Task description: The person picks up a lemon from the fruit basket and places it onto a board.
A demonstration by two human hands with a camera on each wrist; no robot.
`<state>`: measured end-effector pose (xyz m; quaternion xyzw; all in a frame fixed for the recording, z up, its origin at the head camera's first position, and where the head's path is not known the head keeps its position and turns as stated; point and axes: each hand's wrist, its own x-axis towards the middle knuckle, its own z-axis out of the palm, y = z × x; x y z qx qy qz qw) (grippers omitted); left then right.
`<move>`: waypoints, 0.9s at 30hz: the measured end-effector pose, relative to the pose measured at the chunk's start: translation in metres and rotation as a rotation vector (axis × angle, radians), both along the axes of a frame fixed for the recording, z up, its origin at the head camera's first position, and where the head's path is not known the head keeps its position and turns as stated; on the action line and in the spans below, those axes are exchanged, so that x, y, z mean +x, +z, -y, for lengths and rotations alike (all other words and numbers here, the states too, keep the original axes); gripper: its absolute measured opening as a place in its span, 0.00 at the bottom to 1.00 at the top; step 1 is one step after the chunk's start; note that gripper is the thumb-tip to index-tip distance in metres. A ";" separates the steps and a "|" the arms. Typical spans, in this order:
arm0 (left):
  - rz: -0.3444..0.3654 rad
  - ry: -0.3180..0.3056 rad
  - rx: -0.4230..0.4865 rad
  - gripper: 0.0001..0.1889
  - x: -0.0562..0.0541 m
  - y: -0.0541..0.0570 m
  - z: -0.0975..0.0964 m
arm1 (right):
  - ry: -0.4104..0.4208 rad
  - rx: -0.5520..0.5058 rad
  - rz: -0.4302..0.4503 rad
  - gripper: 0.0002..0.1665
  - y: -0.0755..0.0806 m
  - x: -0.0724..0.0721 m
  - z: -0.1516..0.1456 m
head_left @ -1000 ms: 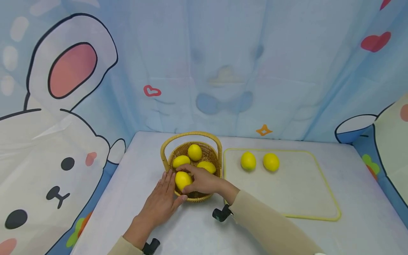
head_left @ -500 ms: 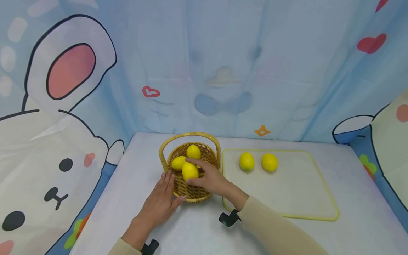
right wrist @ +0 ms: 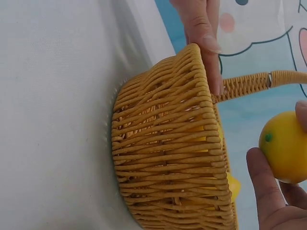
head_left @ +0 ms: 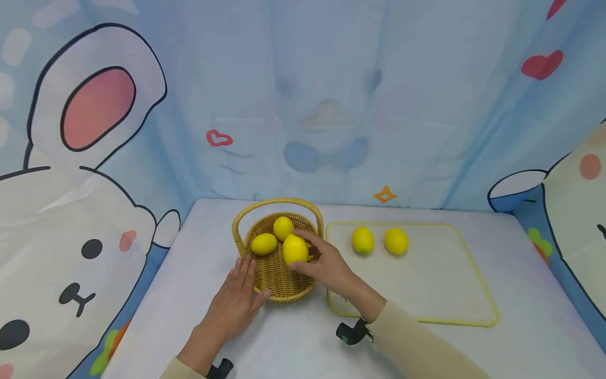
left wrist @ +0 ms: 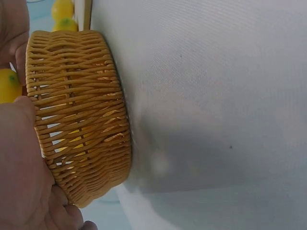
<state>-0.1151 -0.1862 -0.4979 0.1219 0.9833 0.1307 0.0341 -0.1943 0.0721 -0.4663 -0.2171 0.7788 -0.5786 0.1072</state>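
My right hand [head_left: 327, 263] pinches a yellow lemon [head_left: 295, 249] between thumb and fingers, above the right part of the wicker basket [head_left: 284, 299]. The right wrist view shows that lemon [right wrist: 285, 146] above the rim, its green stem spot visible. On the basket's left front rim rests my left hand [head_left: 233, 303], fingers fairly straight and thumb spread along the edge. Two lemons lie inside, one at the left [head_left: 263, 244] and one at the back [head_left: 283, 228]. A sliver of another yellow fruit shows behind the right fingers, mostly hidden.
To the right of the basket lies a pale cutting board [head_left: 426, 284] with a yellow edge. Two lemons sit on its back part, a left one [head_left: 362, 240] and a right one [head_left: 396, 241]. A blue cartoon curtain [head_left: 331, 105] hangs behind the white table [head_left: 293, 347].
The right hand has carried its lemon from the basket's left front toward the right and slightly back. The left hand stays on the rim. The view has shifted slightly.
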 end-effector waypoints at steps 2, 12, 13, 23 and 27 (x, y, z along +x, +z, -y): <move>-0.008 0.002 0.005 0.45 0.001 0.000 -0.001 | 0.013 -0.029 0.010 0.45 0.000 0.000 -0.004; 0.004 0.005 -0.003 0.45 0.002 0.005 -0.002 | -0.001 -0.083 0.028 0.45 0.010 0.010 -0.033; 0.004 0.005 -0.004 0.45 0.002 0.005 -0.002 | -0.004 -0.080 0.023 0.45 0.011 0.010 -0.037; 0.003 0.001 -0.009 0.45 0.003 0.005 -0.002 | -0.112 -0.040 -0.087 0.45 0.020 0.014 -0.078; -0.005 -0.005 -0.015 0.45 0.002 0.005 -0.003 | -0.174 -0.018 -0.127 0.46 0.023 0.011 -0.097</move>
